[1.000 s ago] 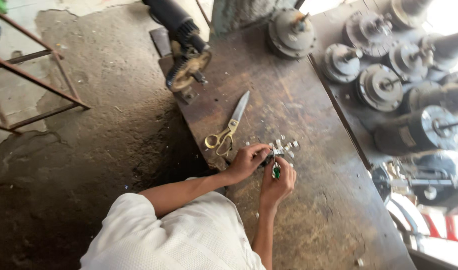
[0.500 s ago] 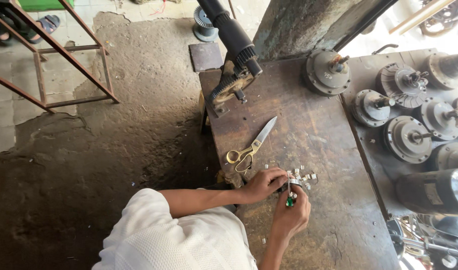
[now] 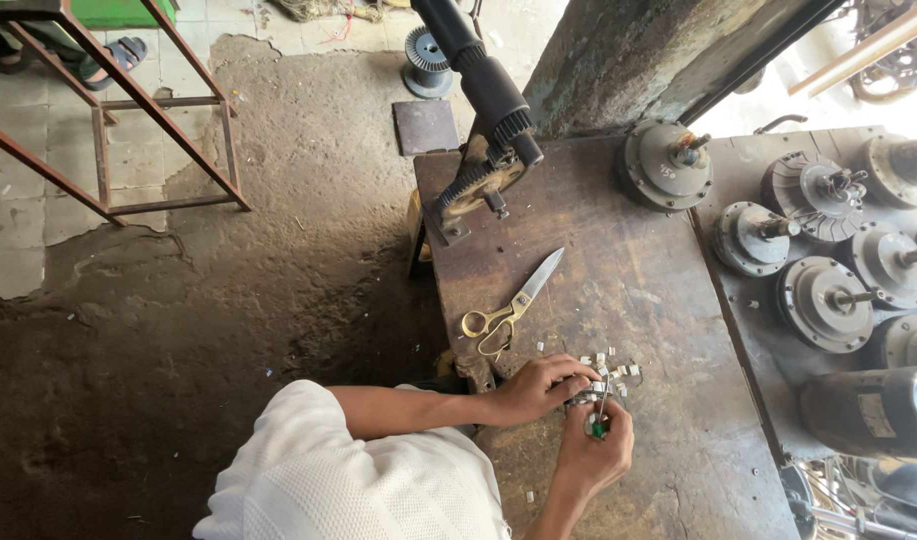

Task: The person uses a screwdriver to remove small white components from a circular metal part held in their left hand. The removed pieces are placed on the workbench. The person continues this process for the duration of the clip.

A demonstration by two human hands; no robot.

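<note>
On the worn wooden bench point(image 3: 629, 250) my left hand point(image 3: 539, 388) presses down on a small metal part point(image 3: 589, 397), with several tiny white bits point(image 3: 604, 360) scattered around it. My right hand point(image 3: 594, 455) grips a small green-handled screwdriver point(image 3: 600, 420), its tip against that part. Gold-handled scissors point(image 3: 509, 305) lie shut just beyond my left hand.
A hand press with a toothed gear point(image 3: 484, 150) is bolted at the bench's far left corner. Several round fan motors point(image 3: 819, 250) fill the right side. A rusty metal frame point(image 3: 129, 120) and a wire spool point(image 3: 427, 60) stand on the dirt floor.
The view has tilted down and toward the left, so the bench sits further right in view. Both hands stay on the small part with the screwdriver.
</note>
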